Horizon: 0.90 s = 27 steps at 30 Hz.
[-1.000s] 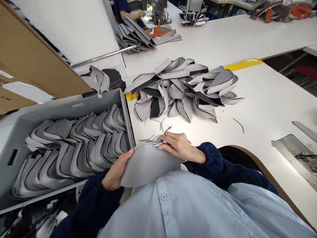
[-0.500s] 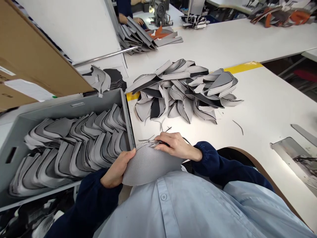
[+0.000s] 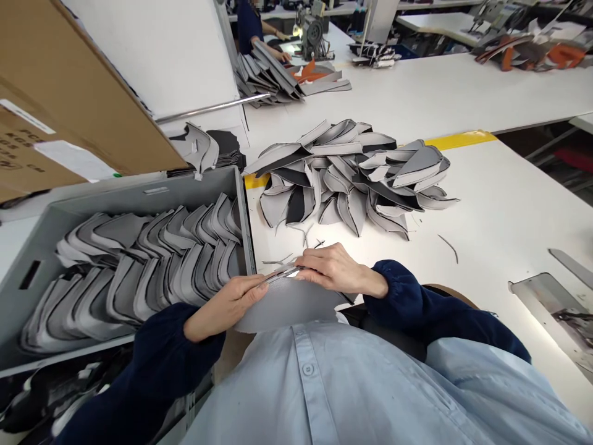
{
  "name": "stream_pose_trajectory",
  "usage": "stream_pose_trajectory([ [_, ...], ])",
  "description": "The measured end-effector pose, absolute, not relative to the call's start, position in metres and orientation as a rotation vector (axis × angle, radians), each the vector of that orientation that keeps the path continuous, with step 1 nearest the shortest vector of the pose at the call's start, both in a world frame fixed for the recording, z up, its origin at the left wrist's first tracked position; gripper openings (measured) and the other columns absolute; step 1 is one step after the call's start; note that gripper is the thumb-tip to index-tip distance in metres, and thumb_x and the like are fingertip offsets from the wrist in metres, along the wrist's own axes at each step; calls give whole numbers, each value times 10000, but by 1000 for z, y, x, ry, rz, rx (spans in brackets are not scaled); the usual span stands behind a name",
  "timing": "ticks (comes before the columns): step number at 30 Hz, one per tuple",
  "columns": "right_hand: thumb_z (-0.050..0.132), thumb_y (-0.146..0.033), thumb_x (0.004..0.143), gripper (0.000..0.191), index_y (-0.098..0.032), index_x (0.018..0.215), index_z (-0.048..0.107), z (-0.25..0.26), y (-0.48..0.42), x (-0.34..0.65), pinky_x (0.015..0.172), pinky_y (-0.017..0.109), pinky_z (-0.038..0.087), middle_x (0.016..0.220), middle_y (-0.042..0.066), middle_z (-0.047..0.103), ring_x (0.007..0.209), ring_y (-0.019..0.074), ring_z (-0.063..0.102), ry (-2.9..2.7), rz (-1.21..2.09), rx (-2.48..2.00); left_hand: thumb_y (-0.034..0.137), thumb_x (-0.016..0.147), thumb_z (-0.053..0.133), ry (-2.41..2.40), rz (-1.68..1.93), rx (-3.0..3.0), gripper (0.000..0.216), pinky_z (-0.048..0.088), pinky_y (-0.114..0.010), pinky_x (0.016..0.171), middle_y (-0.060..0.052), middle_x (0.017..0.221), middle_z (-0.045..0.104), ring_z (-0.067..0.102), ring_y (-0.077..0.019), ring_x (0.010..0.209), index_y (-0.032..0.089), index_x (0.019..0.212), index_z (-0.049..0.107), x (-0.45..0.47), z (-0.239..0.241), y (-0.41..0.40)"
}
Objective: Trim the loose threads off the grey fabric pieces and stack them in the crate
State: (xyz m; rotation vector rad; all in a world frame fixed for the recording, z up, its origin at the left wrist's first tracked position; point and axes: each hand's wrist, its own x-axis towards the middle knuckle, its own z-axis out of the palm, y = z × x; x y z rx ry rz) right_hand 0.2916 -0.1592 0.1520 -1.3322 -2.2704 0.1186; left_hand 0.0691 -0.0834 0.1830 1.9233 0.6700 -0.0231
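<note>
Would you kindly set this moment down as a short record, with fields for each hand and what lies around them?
Left hand: pinches the edge of a grey mesh piece
Right hand: holds a thin metal tool at that edge
Crate: grey, at left, rows of grey pieces inside
Table: white; loose heap of grey pieces, thin trimmings

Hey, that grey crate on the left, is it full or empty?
Nearly full. The grey crate holds two packed rows of overlapping grey fabric pieces along almost its whole length.
</note>
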Motion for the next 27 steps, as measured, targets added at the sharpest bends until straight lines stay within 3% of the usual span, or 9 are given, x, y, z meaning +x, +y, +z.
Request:
stream_pose_trajectory([
  [7, 323, -463, 958, 427, -141, 952, 603, 156, -156, 288, 476, 236, 229, 716, 7, 615, 555, 85, 514, -2373, -146, -1190, 470, 891, 368, 595, -59, 1858, 461, 467, -281, 766, -47, 871, 676, 592, -203, 836, 146, 1018, 670, 68, 182, -81],
  [12, 359, -418, 959, 377, -135, 891, 600, 157, -154, 285, 464, 248, 219, 657, -12, 574, 514, 84, 477, -2361, -261, -1114, 566, 902, 260, 601, -61, 1688, 593, 426, -292, 907, -41, 1046, 675, 554, -219, 1047, 188, 1197, 608, 69, 184, -82],
  [15, 361, -454, 949, 399, -127, 923, 589, 159, -151, 281, 467, 250, 221, 646, -14, 556, 518, 85, 475, -2375, -315, -1039, 617, 889, 196, 605, -48, 1606, 674, 411, -299, 927, -39, 1066, 680, 567, -215, 1028, 191, 1124, 662, 69, 185, -84],
  [21, 397, -405, 948, 340, -128, 899, 588, 159, -147, 276, 461, 255, 217, 616, -23, 524, 496, 82, 440, -2375, -359, -983, 805, 721, 288, 766, 20, 1285, 789, 424, -291, 893, -80, 974, 705, 549, -244, 1077, 180, 915, 729, 71, 180, -88],
  [24, 363, -451, 949, 390, -135, 921, 589, 158, -144, 272, 471, 258, 237, 641, -15, 533, 518, 88, 452, -2407, -344, -950, 840, 672, 294, 748, -21, 1145, 803, 460, -278, 799, -81, 843, 710, 608, -228, 917, 171, 788, 722, 71, 175, -88],
  [27, 341, -450, 955, 402, -139, 911, 592, 157, -141, 267, 474, 264, 239, 633, -17, 521, 519, 92, 446, -2439, -383, -915, 842, 675, 270, 695, -33, 1060, 829, 461, -273, 742, -79, 787, 702, 611, -211, 809, 152, 792, 713, 71, 169, -87],
])
